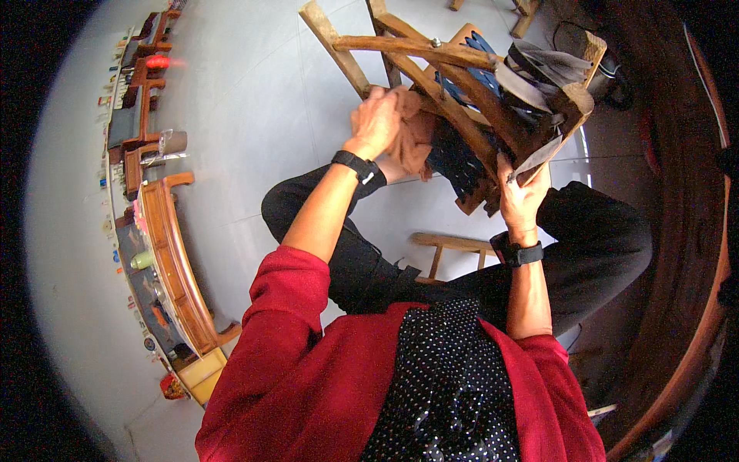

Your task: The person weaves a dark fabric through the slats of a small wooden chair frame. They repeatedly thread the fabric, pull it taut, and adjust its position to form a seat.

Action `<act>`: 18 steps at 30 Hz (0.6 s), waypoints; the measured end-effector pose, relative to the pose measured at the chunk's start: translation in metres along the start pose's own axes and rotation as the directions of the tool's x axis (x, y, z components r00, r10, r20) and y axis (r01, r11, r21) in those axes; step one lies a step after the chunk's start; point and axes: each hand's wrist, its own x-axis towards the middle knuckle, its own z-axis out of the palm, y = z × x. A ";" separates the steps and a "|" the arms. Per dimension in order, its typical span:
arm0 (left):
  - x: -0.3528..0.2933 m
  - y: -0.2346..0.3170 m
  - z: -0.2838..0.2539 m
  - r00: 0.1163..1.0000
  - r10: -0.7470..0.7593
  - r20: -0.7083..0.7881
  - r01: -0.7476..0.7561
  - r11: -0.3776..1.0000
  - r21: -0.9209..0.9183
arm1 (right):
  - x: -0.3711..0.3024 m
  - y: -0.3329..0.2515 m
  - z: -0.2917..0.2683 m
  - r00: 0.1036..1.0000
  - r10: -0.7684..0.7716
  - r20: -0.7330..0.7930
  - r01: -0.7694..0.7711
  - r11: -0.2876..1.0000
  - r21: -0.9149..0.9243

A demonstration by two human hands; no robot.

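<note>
A wooden folding stool (385,45) with crossed legs is tipped over in front of me, above my knees. Dark woven straps (458,158) span part of its frame, and grey fabric strips (531,77) hang about its right end. My left hand (376,123) is closed on a crumpled brown cloth (413,142), which lies against the stool's left side. At the near right end, my right hand (522,196) grips the wooden frame. Its fingertips are partly hidden behind the wood and a loose grey strip.
Another low wooden stool (450,242) shows between my legs. Brown wooden cabinets (178,266) with many small items line the left wall. A dark object with a cord (616,85) lies beyond the stool at right. Wooden furniture legs (524,23) stand at the top.
</note>
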 end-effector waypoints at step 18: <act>-0.002 0.028 -0.008 0.942 -0.336 -0.003 0.278 0.784 -0.555 | 0.002 -0.013 0.007 0.996 -0.092 0.019 0.093 0.995 -0.020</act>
